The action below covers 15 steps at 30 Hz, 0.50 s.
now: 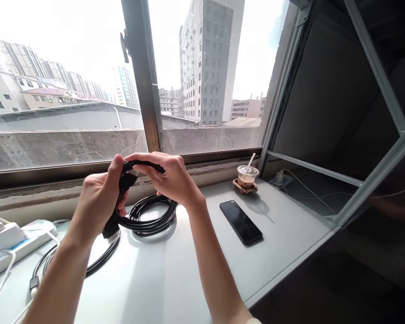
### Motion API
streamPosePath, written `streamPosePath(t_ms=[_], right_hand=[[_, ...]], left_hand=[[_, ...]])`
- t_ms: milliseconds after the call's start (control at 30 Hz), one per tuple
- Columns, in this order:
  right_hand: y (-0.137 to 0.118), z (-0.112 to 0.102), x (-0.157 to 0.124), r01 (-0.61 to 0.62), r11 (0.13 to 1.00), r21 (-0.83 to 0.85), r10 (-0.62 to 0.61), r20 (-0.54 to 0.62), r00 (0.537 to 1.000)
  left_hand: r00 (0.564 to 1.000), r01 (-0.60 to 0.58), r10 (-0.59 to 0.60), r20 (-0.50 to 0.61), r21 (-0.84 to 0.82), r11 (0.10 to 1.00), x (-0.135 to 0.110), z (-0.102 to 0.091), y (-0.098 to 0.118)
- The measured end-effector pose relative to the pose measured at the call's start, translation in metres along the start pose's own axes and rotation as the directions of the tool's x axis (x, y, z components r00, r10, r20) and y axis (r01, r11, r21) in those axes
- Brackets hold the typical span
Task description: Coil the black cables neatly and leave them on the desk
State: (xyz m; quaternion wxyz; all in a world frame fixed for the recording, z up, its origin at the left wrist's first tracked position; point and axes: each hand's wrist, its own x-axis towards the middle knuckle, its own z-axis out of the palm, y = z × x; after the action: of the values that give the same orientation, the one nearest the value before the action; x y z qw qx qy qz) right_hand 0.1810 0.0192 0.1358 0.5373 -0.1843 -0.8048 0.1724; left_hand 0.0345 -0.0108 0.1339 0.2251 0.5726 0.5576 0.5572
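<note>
My left hand is closed around one side of a looped black cable, thumb pointing up. A black plug shows beside its fingers, and a second black plug with a pale end hangs below the palm. My right hand pinches the top of the same loop, its index finger stretched along the cable toward the left thumb. Just beneath my hands is a round coil of black cable, at or close to the tabletop. Whether it joins the held loop I cannot tell.
More black cable lies coiled behind my left forearm. A white power strip with plugged-in adapters stands at left. On the white table are a black phone and a drink cup in a cardboard holder. Metal framing borders the right.
</note>
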Motion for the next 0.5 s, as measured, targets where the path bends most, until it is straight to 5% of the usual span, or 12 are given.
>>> streamPosePath(t_ms=[267,500], right_hand=[[0.032,0.002,-0.001,-0.244,0.893,0.379,0.215,0.116,0.970],[0.038,0.002,-0.002,-0.279,0.898,0.340,0.256,0.112,0.960]], left_hand=[[0.975,0.158,-0.163,0.152,0.044,0.986,0.011,0.004,-0.010],[0.944,0.090,-0.114,0.309,0.092,0.992,0.016,0.005,-0.019]])
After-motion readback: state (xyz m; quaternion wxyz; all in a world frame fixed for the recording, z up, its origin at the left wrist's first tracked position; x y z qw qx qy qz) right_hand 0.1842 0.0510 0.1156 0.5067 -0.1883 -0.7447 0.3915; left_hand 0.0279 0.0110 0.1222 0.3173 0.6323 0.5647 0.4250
